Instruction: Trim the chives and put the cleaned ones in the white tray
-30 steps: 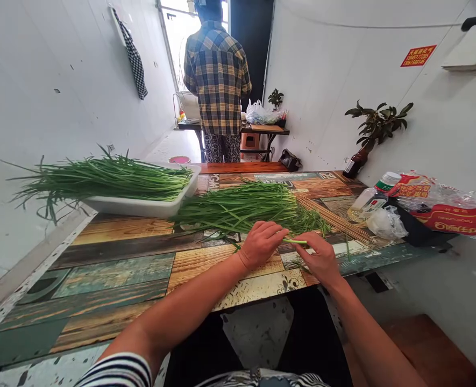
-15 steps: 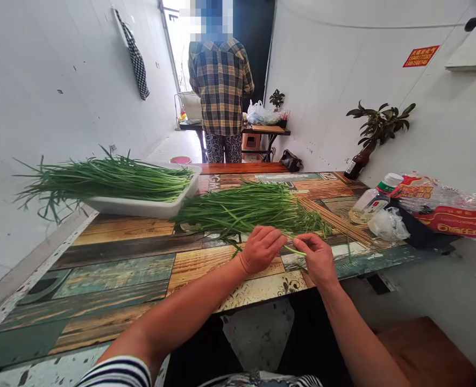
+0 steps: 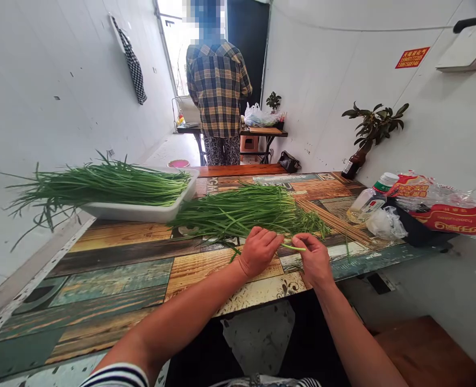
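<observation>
My left hand (image 3: pixel 261 251) is closed around a garlic chive stalk (image 3: pixel 293 247), whose pale green end sticks out to the right. Close beside it, my right hand (image 3: pixel 315 259) pinches thumb and fingers together just above that end; what lies between its fingertips is too small to make out. Behind both hands a heap of garlic chives (image 3: pixel 238 209) lies on the table, leaves to the left. Limp trimmings (image 3: pixel 312 221) are piled at its right end. A white plastic tub (image 3: pixel 141 213) at the left holds more chives, their leaves hanging over its side.
A bundle of wooden skewers (image 3: pixel 334 223) lies right of the heap. Beyond it are a clear bottle (image 3: pixel 369 201), a crumpled plastic bag (image 3: pixel 386 223) and red packaging (image 3: pixel 453 219). A brown bottle with a plant (image 3: pixel 354 164) stands by the wall. A person (image 3: pixel 220 91) stands at a far table.
The stalk's end has come out in front of my right thumb as the right fingers shifted slightly. My left hand keeps its grip. The whole view has turned a little.
</observation>
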`<action>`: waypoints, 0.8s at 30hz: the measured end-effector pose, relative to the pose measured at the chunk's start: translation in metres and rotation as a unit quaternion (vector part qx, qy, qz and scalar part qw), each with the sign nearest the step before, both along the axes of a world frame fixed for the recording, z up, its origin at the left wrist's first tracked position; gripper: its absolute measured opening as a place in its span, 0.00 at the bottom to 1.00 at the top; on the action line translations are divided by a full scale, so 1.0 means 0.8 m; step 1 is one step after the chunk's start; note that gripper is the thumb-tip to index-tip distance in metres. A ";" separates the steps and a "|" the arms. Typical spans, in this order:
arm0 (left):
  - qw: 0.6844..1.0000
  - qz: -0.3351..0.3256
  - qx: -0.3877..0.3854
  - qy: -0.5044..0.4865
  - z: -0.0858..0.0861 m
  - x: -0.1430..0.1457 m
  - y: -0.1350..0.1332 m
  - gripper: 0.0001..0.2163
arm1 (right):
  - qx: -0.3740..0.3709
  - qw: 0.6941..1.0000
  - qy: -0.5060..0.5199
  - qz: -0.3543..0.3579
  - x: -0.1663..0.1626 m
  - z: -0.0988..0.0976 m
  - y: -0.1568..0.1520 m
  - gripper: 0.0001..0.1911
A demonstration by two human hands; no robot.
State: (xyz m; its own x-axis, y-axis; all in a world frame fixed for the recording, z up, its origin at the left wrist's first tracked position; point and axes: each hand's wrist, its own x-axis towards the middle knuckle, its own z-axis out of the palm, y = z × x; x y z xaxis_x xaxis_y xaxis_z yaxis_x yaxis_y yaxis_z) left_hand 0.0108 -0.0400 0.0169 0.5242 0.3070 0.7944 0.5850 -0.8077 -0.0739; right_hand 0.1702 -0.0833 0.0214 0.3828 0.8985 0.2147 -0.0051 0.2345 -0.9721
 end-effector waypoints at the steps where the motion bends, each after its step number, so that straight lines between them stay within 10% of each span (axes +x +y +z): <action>1: 1.000 0.001 0.006 -0.004 0.000 0.000 0.001 0.08 | 0.007 1.000 0.003 -0.010 0.004 -0.005 0.006 0.12; 12: 0.999 0.008 0.034 -0.012 -0.006 0.000 0.007 0.07 | 0.011 0.918 -0.372 -0.134 0.082 0.026 0.021 0.16; 17: 0.999 0.004 0.037 -0.005 -0.008 0.000 0.008 0.07 | -0.063 0.987 -0.148 0.023 0.022 0.019 0.003 0.16; 24: 1.000 -0.013 0.018 -0.017 -0.008 -0.001 0.009 0.09 | -0.031 0.999 0.033 0.028 0.000 -0.005 0.007 0.14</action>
State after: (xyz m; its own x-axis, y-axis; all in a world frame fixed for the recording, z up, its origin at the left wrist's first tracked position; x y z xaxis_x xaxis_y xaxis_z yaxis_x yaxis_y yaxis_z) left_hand 0.0099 -0.0329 0.0108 0.5045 0.2646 0.8219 0.5667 -0.8196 -0.0839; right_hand 0.1705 -0.0775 0.0176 0.3430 0.9297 0.1342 -0.0811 0.1717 -0.9818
